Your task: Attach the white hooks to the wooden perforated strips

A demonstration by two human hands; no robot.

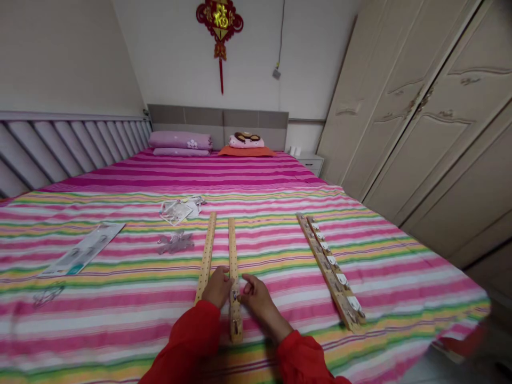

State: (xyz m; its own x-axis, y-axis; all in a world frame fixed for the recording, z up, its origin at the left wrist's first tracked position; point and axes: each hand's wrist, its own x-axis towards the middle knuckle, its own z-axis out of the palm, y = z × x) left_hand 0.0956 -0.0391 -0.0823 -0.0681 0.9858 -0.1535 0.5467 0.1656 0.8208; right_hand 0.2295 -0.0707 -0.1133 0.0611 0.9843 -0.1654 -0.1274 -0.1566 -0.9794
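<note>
Wooden strip [233, 248] lies between curled left hand [217, 288] and right hand [258, 298], their grip unclear.

Both perforated strips [232, 248] look wooden, matt; the fittings [236, 324] are shiny metal. The striped bedsheet [272, 240] is matt cloth; the flat packet [87, 248], glossy plastic.

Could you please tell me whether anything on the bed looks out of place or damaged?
Nothing stands out as damaged or spilled. The packets look a little untidy: they overlap at mixed angles left of the perforated strips, which lie side by side.
</note>
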